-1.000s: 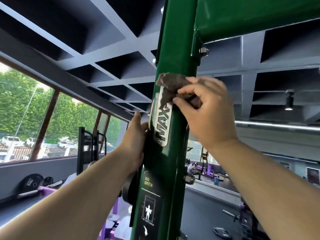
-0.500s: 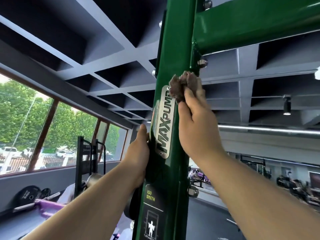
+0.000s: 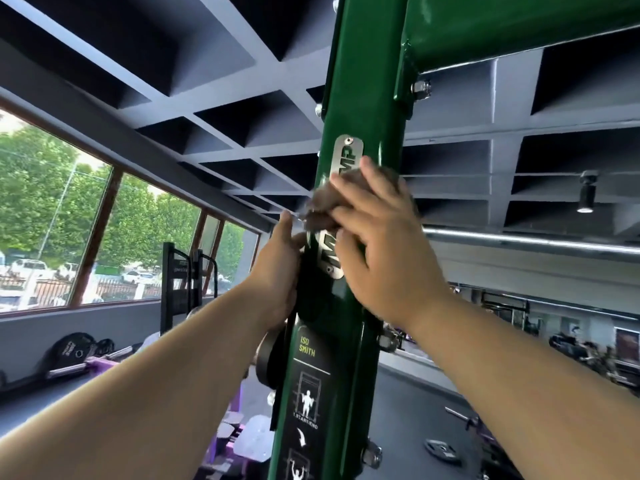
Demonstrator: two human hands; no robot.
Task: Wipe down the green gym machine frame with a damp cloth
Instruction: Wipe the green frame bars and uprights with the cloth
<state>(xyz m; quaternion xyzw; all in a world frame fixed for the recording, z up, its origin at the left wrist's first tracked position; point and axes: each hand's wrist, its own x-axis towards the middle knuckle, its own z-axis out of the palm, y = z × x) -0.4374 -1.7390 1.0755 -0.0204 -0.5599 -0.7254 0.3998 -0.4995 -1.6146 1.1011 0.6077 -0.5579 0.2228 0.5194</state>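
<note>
Two-handed, reaches up to the green frame (image 3: 363, 98), a vertical post with a crossbeam (image 3: 519, 22) joining at top right. With the right hand (image 3: 384, 251), presses a brown cloth (image 3: 323, 202) against the front of the post, over the middle of a metal nameplate (image 3: 347, 154). Curls the right fingers (image 3: 349, 188) over the cloth, clamped on it, bunched and motion-blurred under them. Hides most of the nameplate lettering that way; leaves only the top and bottom ends showing. Lays the left hand (image 3: 277, 271) against the left edge of the post, just below and beside the cloth. Points one left finger (image 3: 285, 225) straight up, its tip near the cloth; tucks the others behind the post edge, out of sight, so cannot tell whether wrapped round it or loose. Looks steeply upward past both forearms. Shows a black instruction label (image 3: 308, 393) marked ISO SMITH lower on the post, silver bolts (image 3: 420, 88) at the beam joint, a dark coffered ceiling (image 3: 207, 81) overhead. Takes in windows (image 3: 52, 220) with trees and parked cars at left, weight plates (image 3: 71, 348) against the wall below them, one more plate (image 3: 441, 448) flat on the floor at lower right, and a spotlight (image 3: 587, 195) hanging at far right.
</note>
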